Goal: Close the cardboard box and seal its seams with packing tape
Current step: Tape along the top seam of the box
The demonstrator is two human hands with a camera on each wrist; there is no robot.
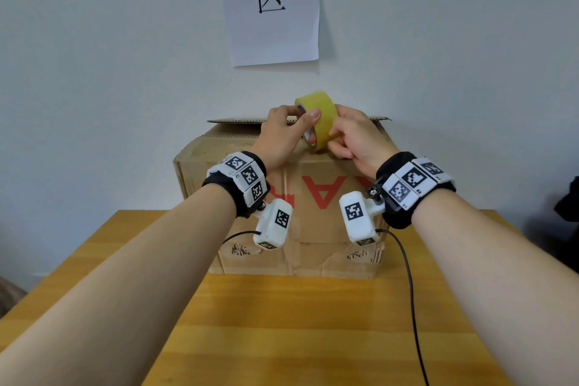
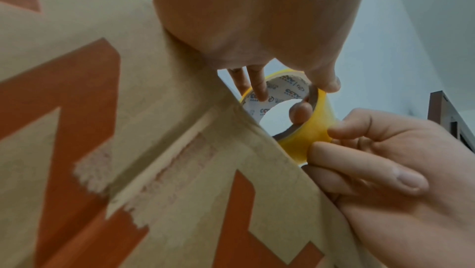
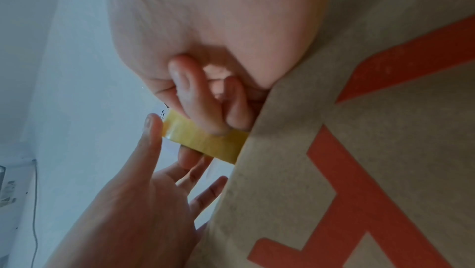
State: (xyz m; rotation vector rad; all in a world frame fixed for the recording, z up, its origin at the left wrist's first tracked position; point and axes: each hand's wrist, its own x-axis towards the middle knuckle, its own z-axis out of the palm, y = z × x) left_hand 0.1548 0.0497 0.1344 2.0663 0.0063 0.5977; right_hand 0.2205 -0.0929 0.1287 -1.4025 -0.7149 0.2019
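A brown cardboard box (image 1: 313, 229) with red letters stands on the wooden table (image 1: 282, 323). A yellow packing tape roll (image 1: 318, 116) is held on edge above the box's near top edge. My left hand (image 1: 279, 135) grips it, with fingers through the core and the thumb on the outer face. My right hand (image 1: 354, 138) pinches the roll's outer surface with curled fingers. The left wrist view shows the tape roll (image 2: 312, 136) with its printed core, over the box (image 2: 180, 171). In the right wrist view the tape roll (image 3: 205, 140) sits at the box (image 3: 359, 171) edge. A corrugated flap edge (image 1: 238, 120) shows at the box's back.
The box stands against a white wall with a paper sign (image 1: 272, 3). A black cable (image 1: 410, 291) runs from the right wrist camera across the table. A dark object (image 1: 568, 204) sits at the far right edge.
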